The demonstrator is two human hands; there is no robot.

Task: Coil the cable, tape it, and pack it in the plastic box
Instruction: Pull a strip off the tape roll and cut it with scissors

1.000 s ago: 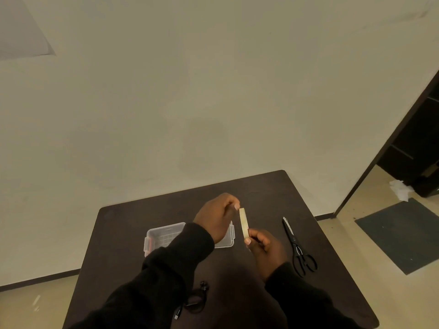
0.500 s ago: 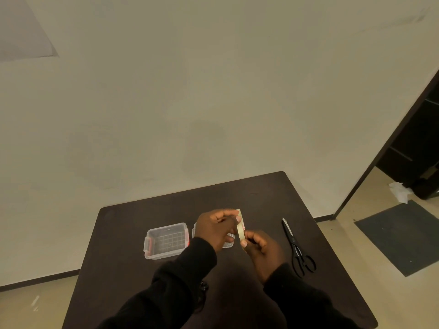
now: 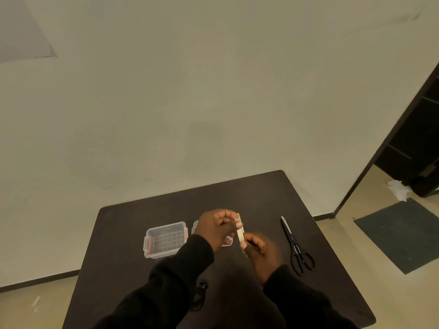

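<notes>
A pale roll of tape [image 3: 240, 231] is held edge-on above the dark table [image 3: 256, 195], between both hands. My left hand [image 3: 217, 227] pinches its upper part with curled fingers. My right hand [image 3: 260, 251] pinches its lower end with thumb and fingers. The clear plastic box [image 3: 165, 239] with red latches stands open on the table, left of my hands. Its lid [image 3: 228, 241] lies beside it, mostly hidden behind my left hand. The black coiled cable [image 3: 200, 294] lies near the front of the table, partly covered by my left sleeve.
Black scissors [image 3: 295, 245] lie on the table to the right of my hands, blades pointing away. The table stands against a plain wall. A doorway, a dark floor mat [image 3: 401, 233] and crumpled white paper [image 3: 399, 189] are at the right.
My left hand has dropped down toward my right hand, and both now pinch the tape roll close together. More of the plastic box shows at the left as the left arm shifted.
</notes>
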